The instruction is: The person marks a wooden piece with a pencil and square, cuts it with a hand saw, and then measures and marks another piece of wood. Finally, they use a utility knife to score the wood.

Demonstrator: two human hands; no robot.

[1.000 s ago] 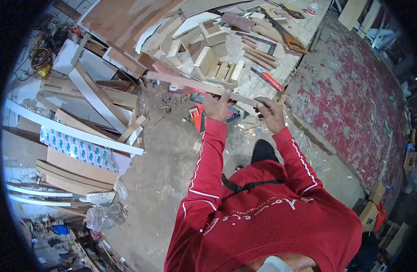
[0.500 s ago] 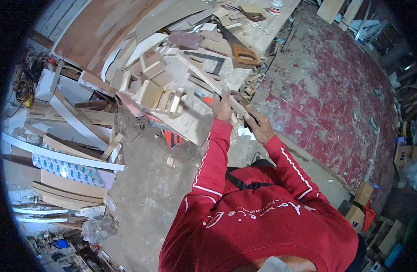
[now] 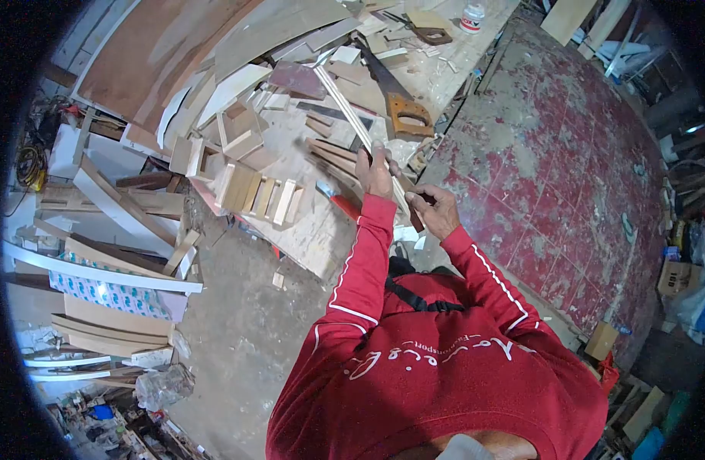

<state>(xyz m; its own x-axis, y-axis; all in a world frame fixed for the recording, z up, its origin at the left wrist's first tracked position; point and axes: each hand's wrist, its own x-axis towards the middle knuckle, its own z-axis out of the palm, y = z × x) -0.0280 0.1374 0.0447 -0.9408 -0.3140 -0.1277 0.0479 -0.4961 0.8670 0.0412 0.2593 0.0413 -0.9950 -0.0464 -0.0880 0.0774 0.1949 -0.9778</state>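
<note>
Long, thin wooden strips (image 3: 343,104) slant across the bench in front of me, pale along their length. My left hand (image 3: 377,176) is closed around them near the middle. Close to their lower end, my right hand (image 3: 438,210) pinches with thumb and fingers, and a darker brown wood end (image 3: 415,218) shows beside it. Left of my left hand, several brown wood pieces (image 3: 331,157) lie over the bench. A tool with a red handle (image 3: 345,204) and a bluish blade rests just below them.
Open slatted wooden pieces (image 3: 257,192) stand on the bench's left corner. A handsaw (image 3: 398,96) and a white bottle (image 3: 472,18) lie farther up among offcuts. Stacked boards (image 3: 111,322) fill the left side. Red tiled floor (image 3: 536,184) spreads on the right.
The strips stand a little steeper in view, and their far end has moved up. The view has shifted slightly; both hands keep their hold.
</note>
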